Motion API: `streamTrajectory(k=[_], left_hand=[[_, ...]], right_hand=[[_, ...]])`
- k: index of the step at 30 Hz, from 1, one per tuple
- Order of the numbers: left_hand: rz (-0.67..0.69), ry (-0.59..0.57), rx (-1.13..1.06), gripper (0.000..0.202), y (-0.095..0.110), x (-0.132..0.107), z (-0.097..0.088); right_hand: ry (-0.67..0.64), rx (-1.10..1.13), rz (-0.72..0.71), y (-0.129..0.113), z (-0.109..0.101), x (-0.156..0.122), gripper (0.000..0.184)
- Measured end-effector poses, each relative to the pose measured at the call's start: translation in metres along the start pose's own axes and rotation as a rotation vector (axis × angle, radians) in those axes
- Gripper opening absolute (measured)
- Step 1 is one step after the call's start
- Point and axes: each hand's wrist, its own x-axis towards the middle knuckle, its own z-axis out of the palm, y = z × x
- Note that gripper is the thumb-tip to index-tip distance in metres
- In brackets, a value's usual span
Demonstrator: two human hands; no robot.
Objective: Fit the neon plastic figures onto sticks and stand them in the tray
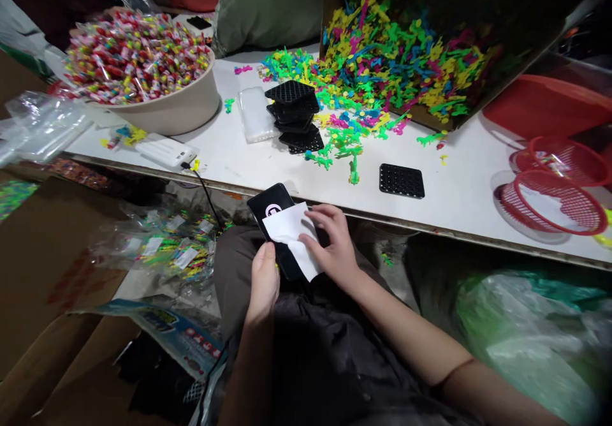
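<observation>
In the head view, a black phone [285,259], its upper face bearing a pale round emblem, is held aslant over the person's lap, at the near edge of a white table [459,206]. The left hand [264,280] grasps the phone by its lower left side, the thumb on the front edge. The right hand [337,249] touches a white sheet [292,229] laid across the phone's face, covering much of its right part; the fingers are half bent and apart from the thumb, and whether they pinch the sheet cannot be told.

All other positions are given from the phone. Just beyond it, on the table, stands an uneven stack of black dimpled pads [292,120]; a single black pad [401,180] lies to its right. Beyond and to its left are a white power bank [165,152] with a black cable [209,196] and, farther off, a pale basin [184,108] heaped with wrapped pieces [134,59]. Beyond and to its right, a tipped carton [434,120] spills coloured plastic figures [368,53]. Well to its right is a red mesh basket [522,214]; below and to its left lie clear packets [184,254].
</observation>
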Motion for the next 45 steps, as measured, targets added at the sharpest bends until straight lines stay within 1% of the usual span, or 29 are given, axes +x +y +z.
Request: streamTrajectory(k=[1,3,5,6,10,12,14,17,19,22,25,27,31,34,36,38,40,42,45], left_hand=[[0.014,-0.004,0.026,0.038,-0.001,-0.001,-0.001],[0.076,-0.012,0.100,0.040,-0.002,-0.004,-0.003],[0.143,-0.024,0.178,0.040,-0.002,-0.006,-0.004],[0.168,-0.031,0.208,0.039,-0.002,-0.007,-0.004],[0.228,-0.052,0.231,0.038,-0.002,-0.009,-0.004],[0.236,-0.054,0.203,0.038,-0.004,-0.008,-0.004],[0.233,-0.048,0.174,0.038,-0.007,-0.008,-0.004],[0.221,-0.007,0.158,0.041,-0.011,-0.008,-0.004],[0.208,0.027,0.168,0.043,-0.014,-0.008,-0.004],[0.184,0.056,0.180,0.045,-0.015,-0.009,-0.004],[0.189,0.041,0.179,0.045,-0.014,-0.010,-0.004],[0.196,0.030,0.181,0.045,-0.011,-0.010,-0.003],[0.171,0.007,0.209,0.044,-0.006,-0.010,-0.003],[0.138,-0.033,0.202,0.043,-0.007,-0.010,-0.002],[0.120,-0.018,0.188,0.043,-0.008,-0.009,-0.001],[0.106,0.008,0.189,0.041,-0.006,-0.007,0.001],[0.101,-0.001,0.217,0.039,-0.001,-0.004,0.003],[0.108,-0.042,0.275,0.038,0.009,0.002,0.002],[0.125,-0.099,0.361,0.037,0.023,0.013,-0.007]], right_hand=[[0.043,-0.023,0.028,0.002,0.002,0.000,0.040],[0.012,-0.008,0.045,0.004,0.004,-0.001,0.047],[-0.024,0.036,0.038,0.002,0.005,-0.003,0.045],[-0.018,0.051,0.034,0.001,0.005,-0.005,0.043],[0.084,0.060,0.025,-0.004,0.007,-0.013,0.042],[0.140,0.071,0.020,-0.005,0.008,-0.016,0.038],[0.191,0.088,0.007,-0.004,0.009,-0.018,0.030],[0.249,0.089,-0.019,-0.004,0.009,-0.019,0.016],[0.259,0.067,-0.010,-0.004,0.008,-0.019,0.011],[0.246,0.060,0.002,-0.005,0.007,-0.019,0.009],[0.254,0.093,-0.039,-0.005,0.007,-0.019,0.009],[0.250,0.105,-0.030,-0.005,0.008,-0.020,0.013],[0.182,0.123,0.080,-0.002,0.009,-0.019,0.022],[0.133,0.121,0.108,0.001,0.010,-0.015,0.023],[0.095,0.150,0.140,0.004,0.011,-0.010,0.025],[0.057,0.236,0.215,0.007,0.014,-0.004,0.028],[-0.017,0.339,0.320,0.010,0.017,0.002,0.037],[-0.119,0.406,0.416,0.012,0.023,0.009,0.045],[-0.253,0.471,0.534,0.011,0.032,0.022,0.048]])
